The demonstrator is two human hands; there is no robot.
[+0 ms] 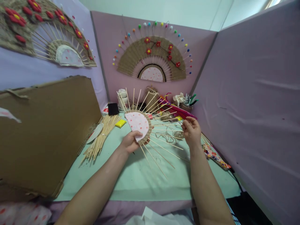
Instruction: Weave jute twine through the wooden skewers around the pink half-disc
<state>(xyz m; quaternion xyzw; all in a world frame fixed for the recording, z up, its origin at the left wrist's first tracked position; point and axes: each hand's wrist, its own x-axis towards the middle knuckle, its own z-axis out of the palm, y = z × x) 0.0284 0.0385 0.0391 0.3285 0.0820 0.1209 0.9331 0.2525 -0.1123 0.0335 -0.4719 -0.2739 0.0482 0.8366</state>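
My left hand (pixel 131 141) grips the lower edge of a half-round fan base (pixel 138 123), thumb on its white fabric face with pink dots. Woven twine (pixel 148 125) edges the base's curve. Thin wooden sticks (pixel 164 144) spread out from that edge, upward, right and downward, their outer ends free. At the right, the fingers of my right hand (pixel 191 129) are pinched together beside the tips of the sticks. What lies between those fingers is too small to make out. Loose twine (pixel 166 136) lies on the table behind the sticks.
A bundle of sticks (pixel 103 136) and a yellow packet (pixel 120 123) lie left on the green tabletop (pixel 131 184). Cardboard (pixel 47 134) stands far left. Behind are a jar (pixel 122 99), twine roll (pixel 152 101) and pen cup (pixel 187 107). A patterned glue gun-like object (pixel 217 156) lies right. Finished fans (pixel 152 53) hang behind.
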